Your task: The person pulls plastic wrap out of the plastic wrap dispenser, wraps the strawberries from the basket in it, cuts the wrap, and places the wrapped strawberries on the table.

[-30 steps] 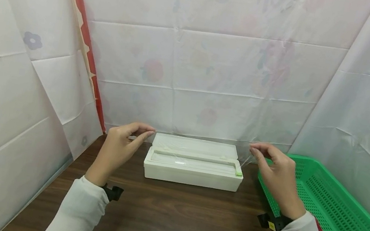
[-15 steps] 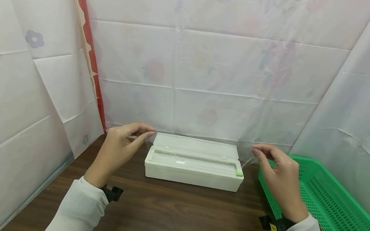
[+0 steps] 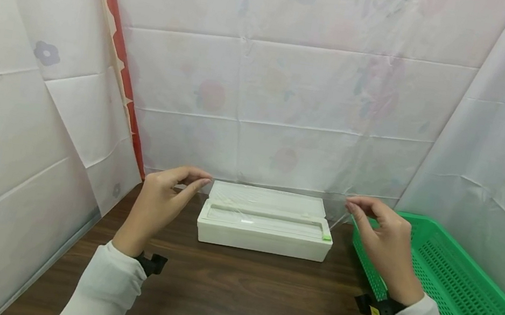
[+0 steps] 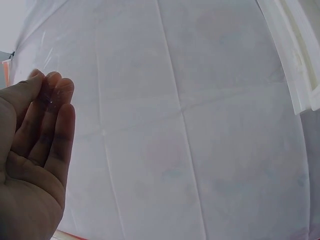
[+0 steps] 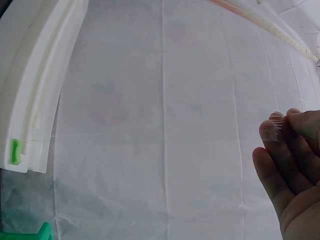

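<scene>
A white cling film dispenser [image 3: 264, 241] stands on the table, its lid [image 3: 268, 198] tipped back. A green slide cutter [image 3: 326, 238] sits at the right end of its front rail. Clear cling film [image 3: 339, 220] stretches up from the dispenser between both hands. My left hand [image 3: 160, 202] pinches its left corner between thumb and fingertips, just above and left of the box. On the other side my right hand [image 3: 382, 241] pinches the right corner at about the same height. Film shows as creases over the fingertips [image 5: 272, 131] in the right wrist view.
A green perforated basket [image 3: 468, 288] stands on the right, beside and partly behind the right forearm. Pale patterned sheets [image 3: 263, 83] hang close behind and on both sides of the dark wooden table [image 3: 260, 300].
My right hand has drifted slightly to the right, with its pinch kept on the film. The left hand and the dispenser look almost unmoved.
</scene>
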`<state>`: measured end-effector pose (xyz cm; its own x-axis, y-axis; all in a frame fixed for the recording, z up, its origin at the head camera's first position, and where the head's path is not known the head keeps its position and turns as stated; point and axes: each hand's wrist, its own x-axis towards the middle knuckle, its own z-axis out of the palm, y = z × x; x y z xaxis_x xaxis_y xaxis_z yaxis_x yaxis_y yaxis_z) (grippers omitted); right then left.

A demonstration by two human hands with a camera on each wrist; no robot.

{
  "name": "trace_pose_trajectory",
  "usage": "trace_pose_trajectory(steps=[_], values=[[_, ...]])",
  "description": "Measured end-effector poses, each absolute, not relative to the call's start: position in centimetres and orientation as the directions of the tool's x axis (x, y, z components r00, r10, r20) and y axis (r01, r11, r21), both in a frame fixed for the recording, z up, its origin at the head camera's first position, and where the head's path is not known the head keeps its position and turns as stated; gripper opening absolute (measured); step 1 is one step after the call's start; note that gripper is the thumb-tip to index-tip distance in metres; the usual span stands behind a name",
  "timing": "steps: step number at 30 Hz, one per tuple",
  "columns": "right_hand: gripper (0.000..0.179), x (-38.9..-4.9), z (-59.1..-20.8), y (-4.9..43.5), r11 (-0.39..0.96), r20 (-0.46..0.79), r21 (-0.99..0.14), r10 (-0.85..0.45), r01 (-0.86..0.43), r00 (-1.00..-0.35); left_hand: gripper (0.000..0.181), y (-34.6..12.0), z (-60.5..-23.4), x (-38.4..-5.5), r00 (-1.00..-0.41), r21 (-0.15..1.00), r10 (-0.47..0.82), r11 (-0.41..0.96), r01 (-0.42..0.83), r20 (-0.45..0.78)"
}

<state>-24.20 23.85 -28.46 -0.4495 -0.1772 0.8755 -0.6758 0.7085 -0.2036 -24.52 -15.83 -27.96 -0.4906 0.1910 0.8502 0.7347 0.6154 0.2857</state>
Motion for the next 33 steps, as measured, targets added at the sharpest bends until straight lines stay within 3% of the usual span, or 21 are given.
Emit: trace_pose_trajectory(steps=[11,33], values=[[0.019,-23.9,-28.1,23.7,0.681,0.905,-0.187,-0.162,-0.708,-0.394,0.012,-15.9,-27.5,-24.1,-0.482,0.266,0.213,0.617,0.741,0.85],[0.02,-23.2,-27.7,23.6,0.702,0.91,-0.187,-0.14,-0.687,-0.391,0.012,-16.1,-26.9,-23.5,-0.463,0.244,0.214,0.624,0.742,0.86]])
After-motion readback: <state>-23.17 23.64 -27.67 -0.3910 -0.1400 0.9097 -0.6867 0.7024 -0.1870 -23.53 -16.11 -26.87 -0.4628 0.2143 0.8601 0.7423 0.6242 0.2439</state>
